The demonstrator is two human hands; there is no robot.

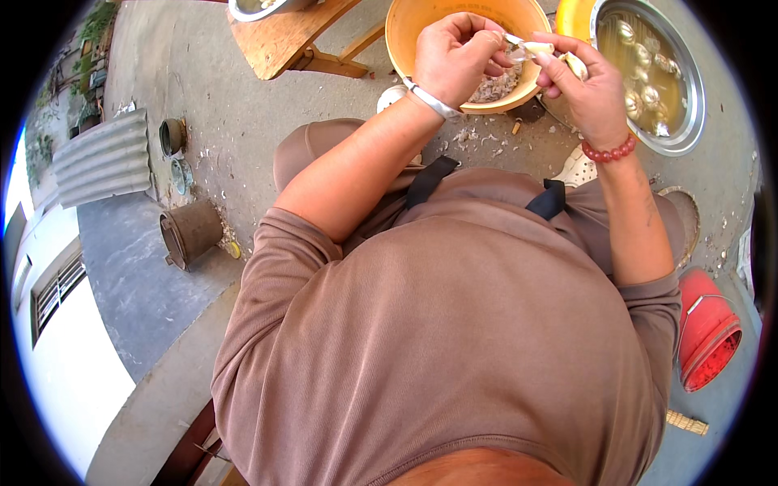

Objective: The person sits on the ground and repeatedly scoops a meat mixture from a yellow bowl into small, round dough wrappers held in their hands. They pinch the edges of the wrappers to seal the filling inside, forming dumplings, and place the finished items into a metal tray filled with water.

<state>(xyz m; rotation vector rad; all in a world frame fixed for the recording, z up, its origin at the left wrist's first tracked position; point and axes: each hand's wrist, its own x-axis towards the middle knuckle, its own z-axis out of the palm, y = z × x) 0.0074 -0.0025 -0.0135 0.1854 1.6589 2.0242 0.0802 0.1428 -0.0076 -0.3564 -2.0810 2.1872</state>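
Note:
My left hand (465, 58), with a silver-coloured bangle at its wrist, pinches papery garlic skin (515, 53) by the end of a pale garlic clove (540, 47). Between thumb and forefinger, my right hand (586, 85) grips that clove. A second garlic clove (574, 65) is tucked among the same hand's fingers. Both hands are over an orange plastic tub (401, 42), which has a heap of garlic peelings (495, 88) at its bottom. To the right, a metal basin (699, 103) holds several garlic bulbs (650, 96) in cloudy yellowish water.
A wooden bench (273, 42) at the upper left carries a metal bowl (261, 11) with pale pieces in it. Peel scraps (468, 136) litter the concrete floor near my shoes. A red bucket (708, 322) lies tipped at right; a rusty can (193, 231) is at left.

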